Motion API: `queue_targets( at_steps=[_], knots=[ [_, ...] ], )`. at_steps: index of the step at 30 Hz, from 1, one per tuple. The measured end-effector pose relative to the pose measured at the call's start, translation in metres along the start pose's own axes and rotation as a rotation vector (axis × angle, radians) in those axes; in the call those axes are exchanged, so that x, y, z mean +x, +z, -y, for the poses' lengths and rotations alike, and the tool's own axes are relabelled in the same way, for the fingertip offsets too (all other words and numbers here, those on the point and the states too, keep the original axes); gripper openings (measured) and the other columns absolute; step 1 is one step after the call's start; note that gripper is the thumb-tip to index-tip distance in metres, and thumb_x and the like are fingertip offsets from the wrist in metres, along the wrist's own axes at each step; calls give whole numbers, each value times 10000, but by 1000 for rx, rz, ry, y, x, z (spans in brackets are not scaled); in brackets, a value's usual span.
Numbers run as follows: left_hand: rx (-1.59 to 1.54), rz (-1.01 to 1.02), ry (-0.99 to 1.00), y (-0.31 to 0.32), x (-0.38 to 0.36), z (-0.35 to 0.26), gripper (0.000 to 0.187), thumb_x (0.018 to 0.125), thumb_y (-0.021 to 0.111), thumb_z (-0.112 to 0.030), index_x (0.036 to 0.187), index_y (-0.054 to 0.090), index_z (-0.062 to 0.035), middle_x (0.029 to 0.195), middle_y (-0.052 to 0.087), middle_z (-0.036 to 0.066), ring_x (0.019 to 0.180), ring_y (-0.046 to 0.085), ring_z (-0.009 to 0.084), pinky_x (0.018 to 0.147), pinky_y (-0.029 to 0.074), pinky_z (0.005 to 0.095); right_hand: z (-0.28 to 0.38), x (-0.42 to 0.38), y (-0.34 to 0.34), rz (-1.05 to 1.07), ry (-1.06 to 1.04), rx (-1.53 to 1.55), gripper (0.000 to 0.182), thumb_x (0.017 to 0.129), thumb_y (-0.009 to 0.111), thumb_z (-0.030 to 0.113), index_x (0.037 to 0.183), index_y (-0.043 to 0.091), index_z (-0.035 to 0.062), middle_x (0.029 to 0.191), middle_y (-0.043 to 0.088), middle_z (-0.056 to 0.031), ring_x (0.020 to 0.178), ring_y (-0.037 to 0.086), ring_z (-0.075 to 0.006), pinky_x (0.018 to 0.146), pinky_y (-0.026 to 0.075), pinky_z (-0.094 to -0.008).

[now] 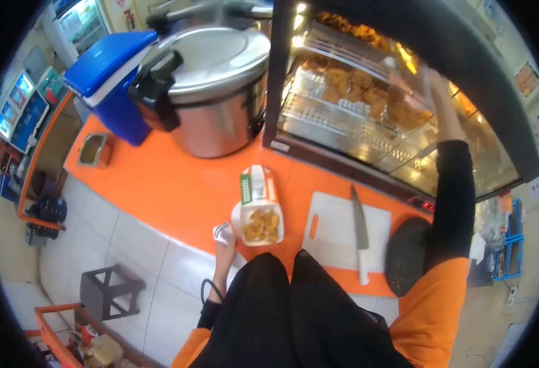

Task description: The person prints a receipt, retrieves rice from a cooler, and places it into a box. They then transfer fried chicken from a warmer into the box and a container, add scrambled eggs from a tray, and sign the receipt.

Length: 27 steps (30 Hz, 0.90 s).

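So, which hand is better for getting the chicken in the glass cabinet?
Probably the right hand: it is up at the cabinet, near the fried chicken. The left hand is down beside the box of food, farther from the cabinet.

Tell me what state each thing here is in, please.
Food box: open, fried pieces inside
Cooker: lid on
Blue cooler: lid shut
Warming cabinet: lit, stocked with fried food
Knife: lying on the cutting board
Metal container: uncovered
Left hand: beside the food box
Right hand: at the cabinet, blurred
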<state>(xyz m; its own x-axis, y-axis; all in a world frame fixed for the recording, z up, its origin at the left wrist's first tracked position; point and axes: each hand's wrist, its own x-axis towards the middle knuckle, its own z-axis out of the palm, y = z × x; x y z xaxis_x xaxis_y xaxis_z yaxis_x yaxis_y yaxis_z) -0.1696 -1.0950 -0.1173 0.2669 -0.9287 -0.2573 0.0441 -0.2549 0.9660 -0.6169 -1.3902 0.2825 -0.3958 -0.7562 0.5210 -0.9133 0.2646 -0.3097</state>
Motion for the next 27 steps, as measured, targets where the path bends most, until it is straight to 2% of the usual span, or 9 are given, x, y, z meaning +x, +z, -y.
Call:
queue_targets(
  at_steps=[5,9,10,11,12,15,21,24,27],
  knots=[
    [-460,42,-228,-31,6,-35,390,824,467,-209,1172,457,-33,900,574,121,698,579,214,670,489,373,8,-71,-34,-319,-593,-152,342,885,436,175,1215,515,138,1128,562,-125,1021,525,-271,857,405,-380],
    [-878,164,-167,-63,-1,-83,583,782,481,-259,1334,304,-200,900,564,132,700,568,242,678,495,419,-1,-199,18,-387,-624,-368,333,864,441,147,1189,509,118,938,597,-116,863,575,-282,720,458,-390],
    [-875,191,-148,-68,-1,-91,531,778,492,-276,1271,372,-123,896,566,120,716,578,242,693,502,417,70,-241,-16,490,-347,-764,335,870,435,140,1199,495,118,1008,591,-86,922,566,-255,764,465,-349],
    [-882,203,-186,-70,1,-94,544,787,490,-286,1294,355,-142,896,566,122,717,580,243,696,503,418,32,-291,16,142,-868,-159,338,866,437,130,1199,494,127,1073,566,-72,979,547,-230,811,458,-344],
    [-889,216,-225,-71,2,-96,559,796,488,-297,1317,339,-162,896,565,125,718,582,245,699,504,419,41,-324,31,314,-853,-78,343,854,442,125,1193,496,120,1078,564,-89,993,540,-237,831,446,-347],
    [-858,260,-234,-70,5,-99,581,816,479,-307,1357,302,-195,895,565,130,723,586,249,710,507,424,64,-409,86,697,-678,89,350,828,452,123,1173,502,97,1059,576,-135,978,550,-259,824,441,-355],
    [-948,401,-186,-79,20,-125,534,859,450,-342,1344,314,-168,934,556,137,769,582,255,724,505,458,27,-459,109,396,-197,235,424,870,476,179,1286,426,113,1255,464,-147,1039,526,-262,876,448,-367],
    [-1014,520,-229,-67,40,-136,530,877,439,-434,1285,363,-104,988,539,137,803,573,256,770,495,490,14,-463,111,970,714,1207,458,906,459,224,1336,362,104,1206,507,-117,1054,524,-228,830,472,-336],
    [-1105,580,-366,-36,49,-152,576,872,471,-472,1354,290,-213,994,487,147,816,532,257,760,508,523,26,-464,109,1155,774,1065,462,926,421,251,1325,344,31,1107,564,-116,1028,539,-207,824,466,-305]
  ],
)
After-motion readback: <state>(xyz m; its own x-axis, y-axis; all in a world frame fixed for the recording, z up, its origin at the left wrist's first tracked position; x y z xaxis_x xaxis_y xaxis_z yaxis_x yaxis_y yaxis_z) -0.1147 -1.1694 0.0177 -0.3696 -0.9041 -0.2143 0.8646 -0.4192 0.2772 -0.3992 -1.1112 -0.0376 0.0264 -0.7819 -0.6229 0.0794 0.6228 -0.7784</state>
